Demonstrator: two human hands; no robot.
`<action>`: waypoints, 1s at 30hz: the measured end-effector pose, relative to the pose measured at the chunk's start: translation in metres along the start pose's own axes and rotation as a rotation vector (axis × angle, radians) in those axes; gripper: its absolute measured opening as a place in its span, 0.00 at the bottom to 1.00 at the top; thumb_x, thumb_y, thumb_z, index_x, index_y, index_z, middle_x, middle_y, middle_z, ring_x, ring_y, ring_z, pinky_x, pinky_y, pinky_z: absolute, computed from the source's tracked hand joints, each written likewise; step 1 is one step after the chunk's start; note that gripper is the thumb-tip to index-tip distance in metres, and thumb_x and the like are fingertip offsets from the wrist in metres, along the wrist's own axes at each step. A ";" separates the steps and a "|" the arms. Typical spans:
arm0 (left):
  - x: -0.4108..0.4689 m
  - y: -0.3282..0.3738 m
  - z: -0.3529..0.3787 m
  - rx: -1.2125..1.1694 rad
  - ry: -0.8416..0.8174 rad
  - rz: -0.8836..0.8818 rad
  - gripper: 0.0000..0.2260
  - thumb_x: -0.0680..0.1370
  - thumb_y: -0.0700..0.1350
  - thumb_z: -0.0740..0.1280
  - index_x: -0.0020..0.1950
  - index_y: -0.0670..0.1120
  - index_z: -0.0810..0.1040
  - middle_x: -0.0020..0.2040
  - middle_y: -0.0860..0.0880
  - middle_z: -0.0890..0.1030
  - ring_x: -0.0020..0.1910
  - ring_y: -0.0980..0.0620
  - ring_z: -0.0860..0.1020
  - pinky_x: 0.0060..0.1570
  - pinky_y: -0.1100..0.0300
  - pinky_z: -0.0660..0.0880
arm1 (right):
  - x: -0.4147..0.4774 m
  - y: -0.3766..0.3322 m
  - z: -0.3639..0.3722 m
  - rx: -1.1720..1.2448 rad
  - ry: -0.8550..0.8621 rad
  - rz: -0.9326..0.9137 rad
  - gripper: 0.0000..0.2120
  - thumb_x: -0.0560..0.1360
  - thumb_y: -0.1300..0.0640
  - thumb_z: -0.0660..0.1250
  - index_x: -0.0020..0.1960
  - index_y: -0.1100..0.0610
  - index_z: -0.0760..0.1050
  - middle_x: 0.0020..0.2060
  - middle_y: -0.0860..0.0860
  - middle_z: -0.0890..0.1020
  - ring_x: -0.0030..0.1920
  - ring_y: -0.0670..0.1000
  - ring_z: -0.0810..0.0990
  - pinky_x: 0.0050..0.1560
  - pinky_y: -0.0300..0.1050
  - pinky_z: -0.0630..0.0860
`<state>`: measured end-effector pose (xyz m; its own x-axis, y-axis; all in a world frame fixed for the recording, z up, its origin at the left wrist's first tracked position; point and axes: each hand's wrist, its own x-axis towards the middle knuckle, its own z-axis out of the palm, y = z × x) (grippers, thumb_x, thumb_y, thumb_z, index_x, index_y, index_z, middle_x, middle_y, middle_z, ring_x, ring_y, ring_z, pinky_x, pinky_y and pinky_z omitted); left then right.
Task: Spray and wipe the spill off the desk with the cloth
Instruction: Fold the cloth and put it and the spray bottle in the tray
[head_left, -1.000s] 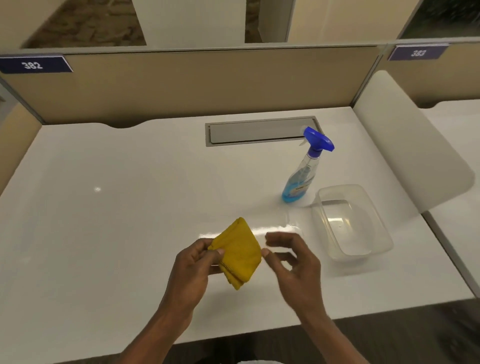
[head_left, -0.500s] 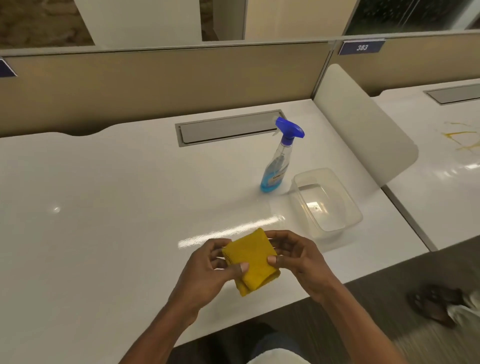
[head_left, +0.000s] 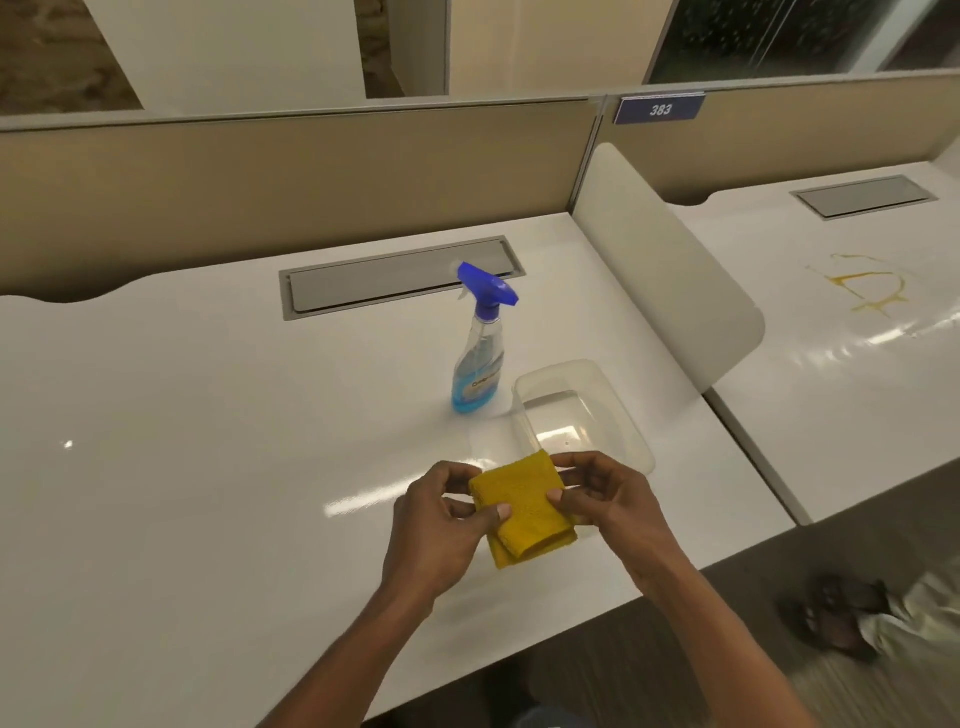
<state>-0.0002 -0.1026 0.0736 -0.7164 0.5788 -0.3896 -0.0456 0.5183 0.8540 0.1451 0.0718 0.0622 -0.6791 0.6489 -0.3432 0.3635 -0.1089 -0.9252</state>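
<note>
A folded yellow cloth (head_left: 524, 509) is held just above the white desk (head_left: 208, 467) near its front edge. My left hand (head_left: 441, 525) pinches its left side and my right hand (head_left: 608, 499) pinches its right side. A clear spray bottle (head_left: 480, 358) with blue liquid and a blue trigger head stands upright behind the cloth. A yellow-brown spill (head_left: 867, 286) streaks the neighbouring desk on the right, beyond the divider.
A clear plastic container (head_left: 618, 410) sits right of the bottle, just behind my right hand. A grey cable hatch (head_left: 395, 278) lies at the desk's back. A rounded white divider panel (head_left: 670, 270) separates the two desks. A person's sandalled foot (head_left: 836, 618) is on the floor at right.
The view has swung right, bringing the neighbouring desk and its spill into sight. My right hand has closed onto the cloth, which both hands now hold folded flatter.
</note>
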 end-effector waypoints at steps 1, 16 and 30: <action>0.007 0.010 0.013 0.017 -0.004 0.004 0.22 0.74 0.55 0.79 0.65 0.54 0.77 0.60 0.55 0.81 0.54 0.51 0.83 0.57 0.52 0.84 | 0.008 -0.002 -0.014 -0.028 0.014 -0.009 0.17 0.73 0.53 0.78 0.61 0.49 0.82 0.52 0.49 0.87 0.53 0.53 0.87 0.50 0.46 0.86; 0.124 0.075 0.131 0.844 -0.084 0.163 0.23 0.80 0.58 0.72 0.71 0.50 0.73 0.65 0.49 0.81 0.62 0.49 0.80 0.65 0.54 0.78 | 0.116 0.011 -0.096 -0.681 0.001 -0.203 0.23 0.79 0.52 0.72 0.72 0.44 0.73 0.58 0.50 0.84 0.51 0.53 0.85 0.51 0.51 0.85; 0.135 0.054 0.158 1.284 -0.203 0.295 0.13 0.83 0.51 0.67 0.61 0.44 0.81 0.62 0.43 0.85 0.73 0.39 0.73 0.83 0.43 0.53 | 0.123 0.039 -0.064 -1.324 -0.155 -0.162 0.22 0.81 0.56 0.62 0.75 0.57 0.66 0.60 0.60 0.77 0.54 0.62 0.83 0.50 0.51 0.78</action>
<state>0.0105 0.1031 0.0126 -0.4646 0.7963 -0.3875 0.8570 0.5145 0.0299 0.1161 0.1952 -0.0054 -0.8056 0.4842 -0.3414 0.5518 0.8230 -0.1350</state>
